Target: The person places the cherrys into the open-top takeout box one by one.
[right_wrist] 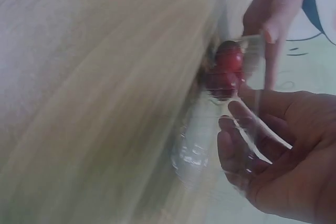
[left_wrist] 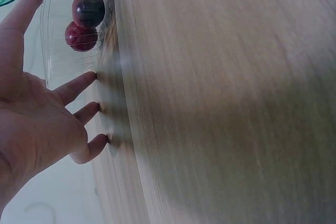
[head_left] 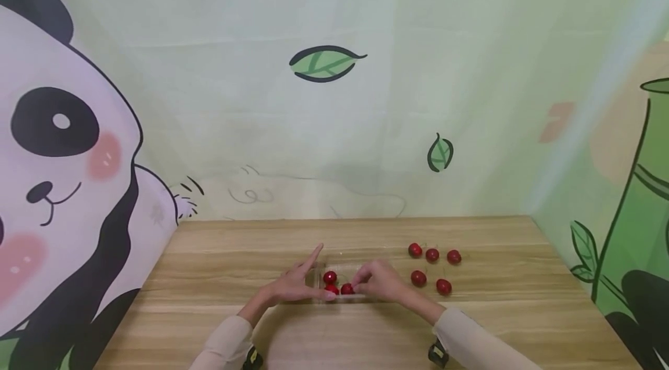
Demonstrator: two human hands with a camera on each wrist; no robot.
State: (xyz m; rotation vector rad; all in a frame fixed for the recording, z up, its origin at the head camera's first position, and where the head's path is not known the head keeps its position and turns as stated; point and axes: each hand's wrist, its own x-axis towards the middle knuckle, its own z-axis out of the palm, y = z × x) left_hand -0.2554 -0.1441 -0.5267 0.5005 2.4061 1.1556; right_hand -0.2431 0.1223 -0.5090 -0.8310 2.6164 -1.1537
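Observation:
A small clear plastic container [head_left: 340, 282] sits on the wooden table [head_left: 366, 335] with three red cherries [head_left: 330, 277] inside. My left hand [head_left: 297, 287] lies at its left side with fingers straight. The index finger points up along the wall, and the other fingertips [left_wrist: 93, 77] touch the table. My right hand [head_left: 377, 282] is at the container's right end. Its curled fingers [right_wrist: 233, 140] show through the clear container [right_wrist: 247, 103], which they grip at the rim. In the left wrist view the cherries [left_wrist: 88, 9] appear through the plastic wall [left_wrist: 60, 51].
Several loose cherries [head_left: 432, 255] lie on the table just right of my right hand, in two short rows. Walls printed with a panda [head_left: 57, 143] and bamboo [head_left: 637, 196] close in the table on three sides.

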